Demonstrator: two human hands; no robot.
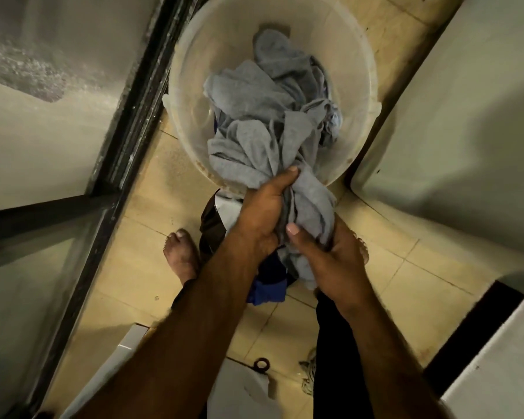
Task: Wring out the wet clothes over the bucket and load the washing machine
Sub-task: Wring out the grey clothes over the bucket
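A translucent white bucket (194, 71) stands on the tiled floor ahead of me, with a crumpled grey wet cloth (254, 122) filling its near side. One end of that cloth trails over the near rim into my hands. My left hand (263, 213) is closed around the bunched grey fabric just past the rim. Right below it, my right hand (330, 261) grips the same bundle, thumb on top. A dark blue garment (268, 290) hangs under my hands. The white washing machine (454, 122) rises at the right.
A glass door with a black frame (128, 122) runs along the left. My bare left foot (180, 255) stands on the beige tiles. A white object (239, 391) and a small dark ring (261, 365) lie near the bottom edge. Another white surface (502, 367) fills the bottom right.
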